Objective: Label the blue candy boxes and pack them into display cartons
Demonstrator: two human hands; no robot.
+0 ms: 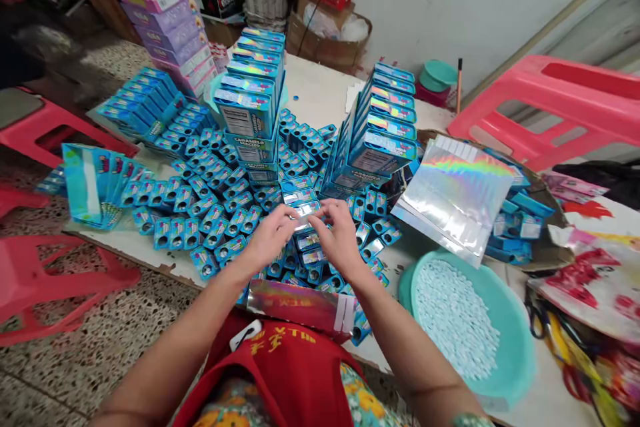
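Note:
My left hand and my right hand meet over a row of small blue boxes in the middle of the table. Fingertips of both are pinched at the two ends of a small shiny strip, which lies over the top of one blue box. The strip looks like a clear sticker, though its edges are hard to make out. Close to my apron, a shiny silver sheet with pale strips at one end lies on more blue boxes.
Tall stacks of blue display boxes stand behind my hands. To the right are silver sheets, a turquoise basin of pale candies, and scissors. Pink plastic stools flank the table.

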